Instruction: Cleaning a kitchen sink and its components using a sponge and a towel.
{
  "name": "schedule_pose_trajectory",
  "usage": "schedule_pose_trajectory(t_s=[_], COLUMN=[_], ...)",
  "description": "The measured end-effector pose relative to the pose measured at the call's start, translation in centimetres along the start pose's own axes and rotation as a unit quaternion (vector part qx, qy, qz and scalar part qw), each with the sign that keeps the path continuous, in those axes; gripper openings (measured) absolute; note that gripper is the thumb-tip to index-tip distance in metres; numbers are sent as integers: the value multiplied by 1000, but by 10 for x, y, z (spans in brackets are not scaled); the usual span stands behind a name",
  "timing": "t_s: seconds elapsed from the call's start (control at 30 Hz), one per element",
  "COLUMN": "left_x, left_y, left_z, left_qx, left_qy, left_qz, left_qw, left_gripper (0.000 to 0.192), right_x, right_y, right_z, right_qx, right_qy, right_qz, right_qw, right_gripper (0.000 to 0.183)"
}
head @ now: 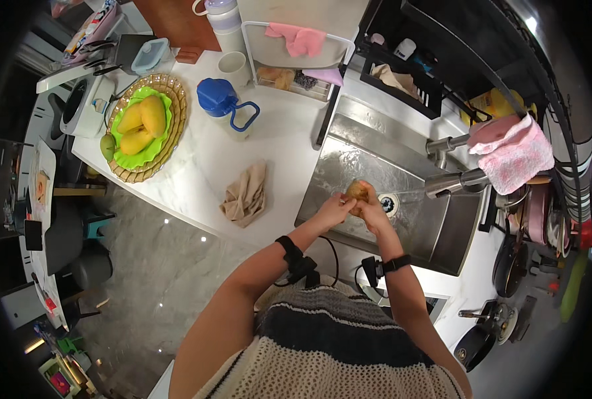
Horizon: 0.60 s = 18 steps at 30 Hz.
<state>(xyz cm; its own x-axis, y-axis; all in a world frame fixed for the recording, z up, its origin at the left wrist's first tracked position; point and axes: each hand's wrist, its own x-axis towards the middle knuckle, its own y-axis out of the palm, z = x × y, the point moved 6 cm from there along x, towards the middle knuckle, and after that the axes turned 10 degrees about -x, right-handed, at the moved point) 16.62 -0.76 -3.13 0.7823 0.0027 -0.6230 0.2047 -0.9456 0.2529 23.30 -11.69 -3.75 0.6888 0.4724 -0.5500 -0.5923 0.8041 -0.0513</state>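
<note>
Over the stainless steel sink (pixel 336 154) I hold a small brownish, rough-looking item (pixel 358 190) between both hands. It may be a scrubber, but it is too small to tell. My left hand (pixel 335 210) pinches it from the left with the fingertips. My right hand (pixel 373 210) wraps around its right side, and the fingers hide part of it. A thin stream of water appears to run from the metal faucet (pixel 443 185) towards my hands. Just right of them sits the drain strainer (pixel 388 204). The sink bottom is wet.
Left of the sink lie a crumpled beige cloth (pixel 245 195) and a blue-lidded jug (pixel 221 99). Mangoes (pixel 143 119) rest on a green plate farther left. A pink towel (pixel 515 154) hangs over the faucet. A wire rack (pixel 301 92) stands behind; pans (pixel 509 264) are at right.
</note>
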Motion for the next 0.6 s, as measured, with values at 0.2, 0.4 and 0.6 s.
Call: schedule_pose_trajectory(t_s=[0.2, 0.4, 0.6], left_x=[-11, -3, -2], left_y=[10, -16, -26], left_z=[-29, -33, -106], left_qx=[-150, 178, 301], left_qy=[93, 202, 318], left_qz=[0, -76, -143], left_qw=[984, 960, 887], left_gripper=[57, 58, 58], right_x=[-48, -47, -61], right_y=[17, -18, -21], right_z=[69, 48, 29], right_qx=[-27, -467, -359], right_qy=[-147, -228, -126], right_qz=[16, -214, -141], right_qw=[989, 827, 914], right_gripper=[84, 63, 41])
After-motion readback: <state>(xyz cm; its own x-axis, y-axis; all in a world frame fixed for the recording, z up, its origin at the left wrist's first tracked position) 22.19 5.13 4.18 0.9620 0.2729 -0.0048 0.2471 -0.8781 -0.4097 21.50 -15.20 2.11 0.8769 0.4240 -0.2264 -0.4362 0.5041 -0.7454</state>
